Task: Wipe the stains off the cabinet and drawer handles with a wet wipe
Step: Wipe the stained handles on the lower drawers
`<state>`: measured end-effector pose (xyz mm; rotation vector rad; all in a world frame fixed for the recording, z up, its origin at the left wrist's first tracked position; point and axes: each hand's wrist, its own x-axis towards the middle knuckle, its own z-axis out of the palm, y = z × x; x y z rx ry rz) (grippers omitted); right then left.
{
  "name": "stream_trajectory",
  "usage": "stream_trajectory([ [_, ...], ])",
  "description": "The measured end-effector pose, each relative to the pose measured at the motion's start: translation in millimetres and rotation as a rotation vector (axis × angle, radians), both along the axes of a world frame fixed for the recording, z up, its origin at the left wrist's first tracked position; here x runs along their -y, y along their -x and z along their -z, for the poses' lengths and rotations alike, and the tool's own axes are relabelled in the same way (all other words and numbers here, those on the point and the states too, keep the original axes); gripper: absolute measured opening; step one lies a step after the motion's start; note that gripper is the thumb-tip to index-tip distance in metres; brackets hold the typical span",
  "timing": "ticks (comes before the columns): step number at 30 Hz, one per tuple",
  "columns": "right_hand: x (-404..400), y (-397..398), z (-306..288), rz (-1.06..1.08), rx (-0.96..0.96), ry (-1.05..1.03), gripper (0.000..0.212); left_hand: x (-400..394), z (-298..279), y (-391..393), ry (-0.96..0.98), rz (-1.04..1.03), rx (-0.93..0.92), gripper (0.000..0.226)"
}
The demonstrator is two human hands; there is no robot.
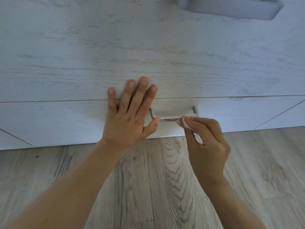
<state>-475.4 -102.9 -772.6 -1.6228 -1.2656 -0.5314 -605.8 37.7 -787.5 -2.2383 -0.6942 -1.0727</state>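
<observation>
So the view is straight down at the bottom of a whitewashed wood-grain cabinet, pale with faint tan streaks in the grain, and it meets a grey-brown wood-look plank floor that has strong dark cathedral grain running toward the camera. A thin horizontal seam splits the upper front from the lower drawer front, and there are a couple of diagonal grey lines near the drawer's left and right edges. The lower handle is a light grey bar on two short posts, and there's an orange-brown stain smeared along its front edge. The left hand is flat against the cabinet, fingers straight and spread across the seam, thumb tip touching the handle's left end. The right hand has its fingers curled, pinching a folded white wet wipe and pressing it against the right end of the handle, right at the stain. Up top right, a second, bigger grey handle pokes into view, partly cut off. The floor has a few tiny dark specks near the cabinet base.
</observation>
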Motion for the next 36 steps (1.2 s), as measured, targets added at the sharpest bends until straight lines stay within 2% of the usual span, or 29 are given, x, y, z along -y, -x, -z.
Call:
stream_trajectory([
  [12, 2.3, 10.5, -10.8, 0.028, -0.126, 0.045, 0.018, 1.0, -2.3, 2.4, 0.029, 0.004, -0.026, 0.071],
  [23, 0.0, 8.0, -8.1, 0.017, 0.002, 0.032, 0.013, 0.5, -3.2, 4.3, -0.017, 0.000, -0.027, 0.073],
  [27, -2.6, 4.1, -7.1, -0.030, 0.122, 0.058, 0.013, -0.1, -1.2, 2.4, -0.011, -0.002, -0.019, 0.074],
  [36, -3.4, 2.6, -4.6, -0.030, 0.100, 0.033, 0.015, -1.3, 0.5, 0.7, -0.033, -0.008, -0.006, 0.073],
])
